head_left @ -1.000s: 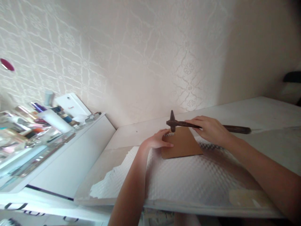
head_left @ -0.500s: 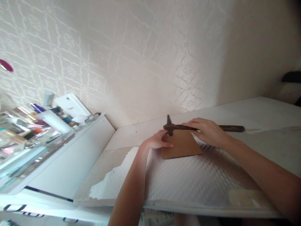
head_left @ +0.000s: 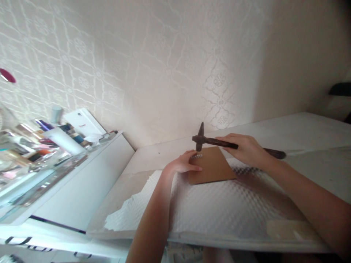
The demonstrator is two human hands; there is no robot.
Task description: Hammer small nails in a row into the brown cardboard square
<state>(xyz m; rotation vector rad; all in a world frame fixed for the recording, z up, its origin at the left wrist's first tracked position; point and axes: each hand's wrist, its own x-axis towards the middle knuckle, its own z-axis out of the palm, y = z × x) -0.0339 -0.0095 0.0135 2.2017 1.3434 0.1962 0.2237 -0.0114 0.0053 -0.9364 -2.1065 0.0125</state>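
My right hand (head_left: 248, 150) is closed round the handle of a dark old hammer (head_left: 203, 138), gripping it close to the head. The hammer head hangs a little above the far left corner of a brown cardboard piece (head_left: 212, 166). My left hand (head_left: 182, 164) rests on the near left edge of that cardboard, fingers curled with the thumb along its edge, beside a small row of pale marks. The cardboard lies on a sheet of white bubble wrap (head_left: 219, 208) spread over a white table (head_left: 296, 129).
A white cabinet (head_left: 82, 182) stands at the left, its top crowded with cosmetic bottles, tubes and a white phone (head_left: 82, 122). A patterned wall (head_left: 153, 65) rises straight behind the table. A dark object (head_left: 340, 89) sits at the far right edge.
The hammer head dropped onto the cardboard's far corner half a second ago and has now risen again, with the handle tilted up at the head end. My left hand has stayed put.
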